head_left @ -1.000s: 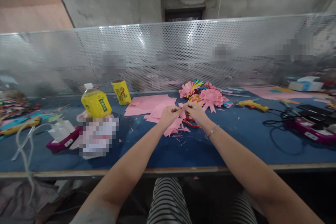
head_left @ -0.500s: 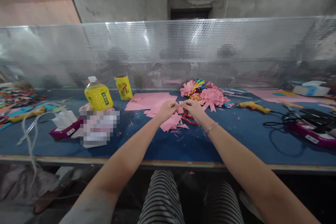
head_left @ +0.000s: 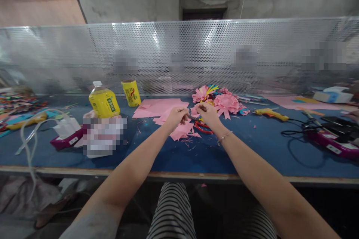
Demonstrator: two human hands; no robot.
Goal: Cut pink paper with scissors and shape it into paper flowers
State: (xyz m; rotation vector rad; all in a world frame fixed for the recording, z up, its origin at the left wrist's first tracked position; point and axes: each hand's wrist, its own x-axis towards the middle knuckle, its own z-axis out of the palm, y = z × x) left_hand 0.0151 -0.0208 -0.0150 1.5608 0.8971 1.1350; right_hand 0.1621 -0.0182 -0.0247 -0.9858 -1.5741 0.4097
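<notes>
Over the table's middle, my left hand (head_left: 177, 117) has its fingers curled together; whatever may be in them is too small to make out. Just to its right, my right hand (head_left: 208, 115) is closed in a pinch on a small piece of pink paper (head_left: 194, 111). A narrow gap separates the two hands. Below them lie scissors (head_left: 204, 128) with red handles, their dark blades partly showing between the hands. Pink paper scraps (head_left: 181, 131) are spread beside the scissors. Pink paper flowers (head_left: 226, 101) with yellow and blue strips sit behind my right hand.
Pink sheets (head_left: 157, 107) lie behind my left hand. Leftward stand a bottle of yellow liquid (head_left: 103, 101), a yellow can (head_left: 131, 94) and a purple power strip (head_left: 67, 138). To the right are a yellow glue gun (head_left: 270, 114) and cables. A perforated metal screen (head_left: 162, 44) closes the back.
My hands, which met at the pink paper, have moved slightly apart. The pink piece stays with my right hand. My right leg has shifted right and down under the table.
</notes>
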